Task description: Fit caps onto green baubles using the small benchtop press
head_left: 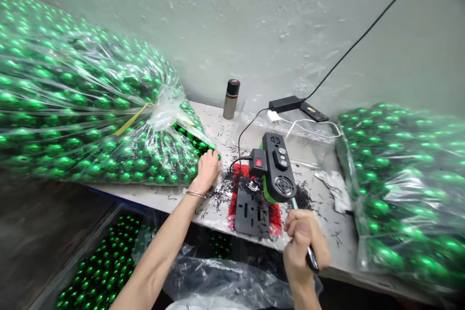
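My left hand (209, 172) has its fingers curled at the torn opening of a big clear plastic bag (165, 111) full of shiny green balls (192, 140). Green shows at the fingertips, apparently a ball partly hidden by them. My right hand (307, 242) is wrapped around the black-gripped lever (312, 259) of a small bench press machine (278, 167). The machine has a black top with round vents, a red switch (258, 162) and a slotted black base plate (250, 210). A red sheet (232, 218) lies beneath the plate.
Small black scraps (221, 193) litter the white table around the machine. Behind it stand a bottle (231, 99), a power adapter (285, 103) and cables. A white glove (336, 189) lies beside another bag of green balls (403, 193) at right. More balls (105, 256) sit below the table.
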Available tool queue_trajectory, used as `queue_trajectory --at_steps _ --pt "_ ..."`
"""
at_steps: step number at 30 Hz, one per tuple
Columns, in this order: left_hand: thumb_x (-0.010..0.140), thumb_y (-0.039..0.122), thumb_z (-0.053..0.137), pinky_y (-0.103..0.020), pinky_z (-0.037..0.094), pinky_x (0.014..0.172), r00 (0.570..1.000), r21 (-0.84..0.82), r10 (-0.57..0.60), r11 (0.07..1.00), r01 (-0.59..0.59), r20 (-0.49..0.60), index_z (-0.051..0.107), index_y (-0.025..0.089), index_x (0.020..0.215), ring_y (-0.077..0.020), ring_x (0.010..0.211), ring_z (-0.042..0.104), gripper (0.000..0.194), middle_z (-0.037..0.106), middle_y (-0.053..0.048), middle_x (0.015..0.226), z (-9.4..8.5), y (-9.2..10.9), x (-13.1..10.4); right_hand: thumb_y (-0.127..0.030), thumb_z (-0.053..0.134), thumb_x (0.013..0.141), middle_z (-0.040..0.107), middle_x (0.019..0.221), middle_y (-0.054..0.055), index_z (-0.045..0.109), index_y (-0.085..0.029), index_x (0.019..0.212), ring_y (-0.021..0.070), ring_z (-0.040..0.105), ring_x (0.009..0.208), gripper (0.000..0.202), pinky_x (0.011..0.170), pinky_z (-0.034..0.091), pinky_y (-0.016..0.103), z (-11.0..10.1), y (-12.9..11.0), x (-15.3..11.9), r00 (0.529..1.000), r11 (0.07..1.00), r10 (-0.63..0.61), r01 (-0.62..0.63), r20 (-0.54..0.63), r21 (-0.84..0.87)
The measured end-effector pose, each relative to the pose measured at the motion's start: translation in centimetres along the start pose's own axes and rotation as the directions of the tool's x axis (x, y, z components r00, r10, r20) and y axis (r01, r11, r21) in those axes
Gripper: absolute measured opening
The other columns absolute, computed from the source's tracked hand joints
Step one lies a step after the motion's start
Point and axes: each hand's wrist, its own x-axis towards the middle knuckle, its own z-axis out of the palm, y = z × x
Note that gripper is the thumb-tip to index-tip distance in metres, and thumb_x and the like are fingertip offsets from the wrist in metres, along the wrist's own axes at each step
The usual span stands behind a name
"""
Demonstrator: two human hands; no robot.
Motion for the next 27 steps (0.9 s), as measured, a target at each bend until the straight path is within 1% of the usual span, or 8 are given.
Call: queue_trajectory --at_steps 2,4,7,10,13,16,19,27 --pt "0.089 0.017 0.058 -0.037 0.052 0.081 0.999 -0.143 -0.022 0.99 0.016 -0.037 0.063 0.01 0.113 -0.0278 0.096 0.064 0.025 0.063 -0.018 0.113 -0.5 -0.4 -0.7 -0.011 0.043 0.094 0.05 0.062 -0.002 0.044 -0.019 0.062 0.0101 0.049 0.059 0.032 0.055 0.034 0.027 0.0 0.1 -0.1 1.0 1.0 -0.005 0.005 0.007 0.003" --pt "0.088 0.023 0.061 -0.033 0.052 0.078 0.994 -0.443 -0.095 0.894 0.059 -0.059 0.063 0.013 0.119 -0.0241 0.091 0.065 0.032 0.065 -0.014 0.112 -0.9 -0.9 -1.9 -0.01 0.044 0.093 0.05 0.062 -0.002 0.044 -0.019 0.063 0.0102 0.05 0.06 0.032 0.055 0.034 0.027 0.0 0.1 -0.1 1.0 1.0 -0.012 0.012 0.012 0.004" --pt "0.085 0.04 0.067 -0.027 0.05 0.067 0.971 -0.871 -0.209 0.45 0.199 0.114 0.065 0.015 0.121 -0.0178 0.079 0.064 0.045 0.069 -0.007 0.097 -1.3 -1.1 -4.4 -0.008 0.043 0.093 0.048 0.061 -0.003 0.043 -0.019 0.063 0.0101 0.05 0.061 0.032 0.057 0.035 0.027 0.0 0.2 -0.1 1.0 1.0 -0.028 0.028 0.009 -0.002" --pt "0.074 0.05 0.077 -0.023 0.049 0.06 0.917 -0.931 -0.167 -0.022 0.365 0.363 0.068 0.013 0.116 -0.0138 0.073 0.063 0.057 0.07 -0.007 0.094 -0.9 -0.3 -7.1 -0.009 0.042 0.093 0.047 0.06 -0.003 0.043 -0.019 0.062 0.0099 0.05 0.061 0.032 0.057 0.036 0.027 0.1 0.2 -0.1 1.0 0.999 -0.03 0.03 -0.003 -0.01" --pt "0.065 0.046 0.086 -0.021 0.051 0.064 0.871 -0.867 -0.109 -0.212 0.451 0.48 0.07 0.015 0.115 -0.0128 0.075 0.064 0.061 0.071 -0.007 0.095 0.0 1.4 -9.3 -0.009 0.041 0.093 0.046 0.06 -0.003 0.042 -0.019 0.062 0.0103 0.051 0.061 0.033 0.058 0.037 0.027 0.2 0.2 -0.1 0.999 0.999 -0.043 0.042 -0.004 -0.016" --pt "0.067 0.043 0.086 -0.026 0.056 0.077 0.861 -0.852 -0.071 -0.203 0.483 0.504 0.069 0.019 0.12 -0.0144 0.083 0.067 0.061 0.07 -0.005 0.098 1.3 3.3 -10.6 -0.008 0.042 0.093 0.046 0.06 -0.003 0.044 -0.02 0.064 0.0105 0.052 0.062 0.031 0.058 0.037 0.027 0.1 0.2 -0.2 0.998 0.998 -0.058 0.058 0.004 -0.016" --pt "0.076 0.045 0.078 -0.034 0.057 0.086 0.873 -0.872 -0.035 -0.085 0.482 0.486 0.067 0.019 0.124 -0.0187 0.091 0.068 0.056 0.071 -0.007 0.104 2.5 4.8 -11.1 -0.008 0.043 0.092 0.048 0.063 -0.003 0.044 -0.02 0.066 0.0106 0.053 0.063 0.029 0.058 0.039 0.027 0.0 0.3 -0.2 0.998 0.998 -0.055 0.055 0.027 -0.01" --pt "0.085 0.029 0.066 -0.04 0.055 0.09 0.992 -0.822 -0.003 0.559 0.109 0.129 0.065 0.021 0.116 -0.0231 0.097 0.069 0.033 0.073 -0.007 0.111 4.2 6.9 -12.1 -0.008 0.043 0.092 0.051 0.067 -0.002 0.045 -0.02 0.069 0.0107 0.054 0.065 0.026 0.059 0.041 0.027 -0.4 0.3 -0.3 0.995 0.998 -0.057 0.059 0.077 -0.016"
